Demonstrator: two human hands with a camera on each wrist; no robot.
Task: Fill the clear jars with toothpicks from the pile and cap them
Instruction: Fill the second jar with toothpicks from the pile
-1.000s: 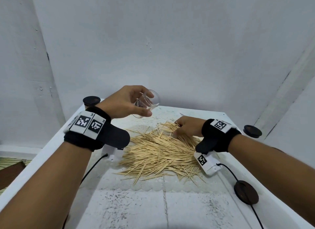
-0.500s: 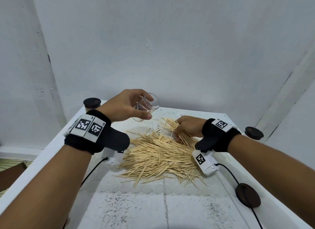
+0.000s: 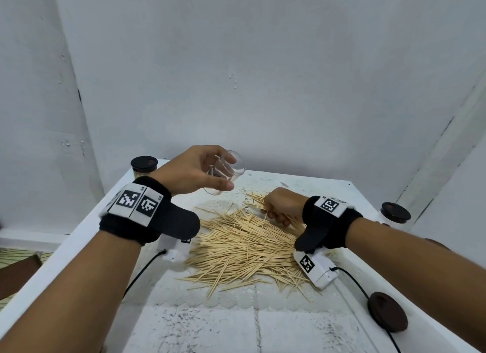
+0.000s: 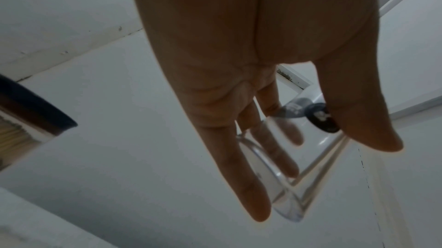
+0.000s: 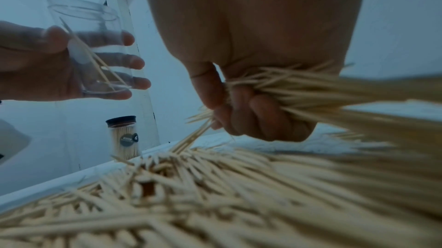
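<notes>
My left hand (image 3: pixel 200 172) holds a clear jar (image 3: pixel 228 171) tilted in the air above the table's far side, mouth turned to the right. The right wrist view shows a few toothpicks inside that jar (image 5: pixel 95 48). A wide pile of toothpicks (image 3: pixel 244 250) covers the middle of the white table (image 3: pixel 205 326). My right hand (image 3: pixel 282 207) sits at the pile's far right edge, its fingers curled round a bundle of toothpicks (image 5: pixel 299 93), just above the pile (image 5: pixel 191 195).
A capped jar full of toothpicks (image 3: pixel 144 166) stands at the table's far left corner, also seen in the right wrist view (image 5: pixel 124 136). One dark round lid (image 3: pixel 387 312) lies at the near right edge. Another dark-lidded jar (image 3: pixel 395 213) stands at the far right. Walls close behind.
My right hand has closed round a bundle of toothpicks and lifted slightly off the pile. The left hand has raised the jar a little.
</notes>
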